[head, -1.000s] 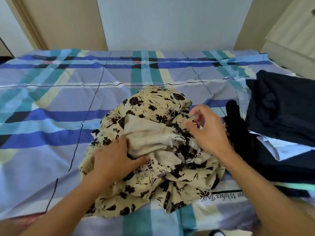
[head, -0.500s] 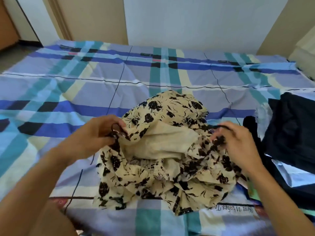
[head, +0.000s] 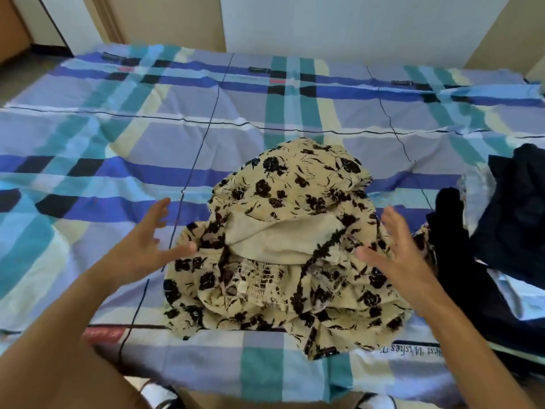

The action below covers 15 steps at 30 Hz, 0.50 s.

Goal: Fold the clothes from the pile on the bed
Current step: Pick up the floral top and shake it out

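Checked cotton in blue, teal and pale yellow is spread over the bed (head: 206, 364), whose near edge lies just below the forearms. The left hand (head: 141, 246) and the right hand (head: 392, 252) are held out flat with fingers spread, and nothing is gripped by either. They are placed at either side of the flowered dress (head: 295, 202), probably so that its edges can be found and taken up. Whether the left thumb touches the cloth cannot be told.

The dress, cream with black flowers, is heaped in a crumpled mound in the middle of the bed between the hands. Its plain lining (head: 280, 240) and a gathered elastic band (head: 262, 278) are turned outward, so it is judged to be unfolded as yet and in need of shaking out first.

To the right, just beside the dress, the pile of dark clothes (head: 507, 219) is left waiting, with a pale piece tucked under it. Beyond, bare sheet is kept free, likely as folding room, up to the white wall (head: 354, 22).
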Tool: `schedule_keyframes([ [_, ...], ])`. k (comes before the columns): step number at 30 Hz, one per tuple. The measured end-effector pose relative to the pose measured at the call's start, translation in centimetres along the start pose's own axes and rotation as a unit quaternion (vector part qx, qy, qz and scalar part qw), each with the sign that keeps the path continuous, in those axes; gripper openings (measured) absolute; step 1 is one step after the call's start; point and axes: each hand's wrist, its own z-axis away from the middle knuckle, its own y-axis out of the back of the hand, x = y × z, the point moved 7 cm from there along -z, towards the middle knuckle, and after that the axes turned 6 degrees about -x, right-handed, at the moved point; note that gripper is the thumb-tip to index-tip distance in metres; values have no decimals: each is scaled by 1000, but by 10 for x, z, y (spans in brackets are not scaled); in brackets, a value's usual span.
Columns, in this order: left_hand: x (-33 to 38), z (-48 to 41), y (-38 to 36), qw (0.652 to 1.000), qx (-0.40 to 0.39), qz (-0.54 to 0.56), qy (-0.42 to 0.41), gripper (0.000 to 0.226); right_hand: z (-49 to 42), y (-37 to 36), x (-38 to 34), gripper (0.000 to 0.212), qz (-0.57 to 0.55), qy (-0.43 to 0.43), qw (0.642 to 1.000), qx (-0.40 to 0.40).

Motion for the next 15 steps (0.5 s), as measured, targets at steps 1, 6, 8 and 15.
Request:
schedule_keyframes([
  [1, -13, 4, -9, 999, -34, -12, 20, 140, 4, -7, 10, 119, 40, -16, 998, -41],
  [6, -20, 23, -65, 982, -178, -2, -60, 136, 11, -37, 30, 139, 199, -39, 967, -154],
  [8, -18, 21, -76, 982, -153, -69, -83, 135, 8, -41, 31, 134, 235, -55, 958, -157],
  [15, 15, -10, -44, 975, 8, -201, -97, 44, -27, -15, -16, 50, 249, -5, 966, -74],
])
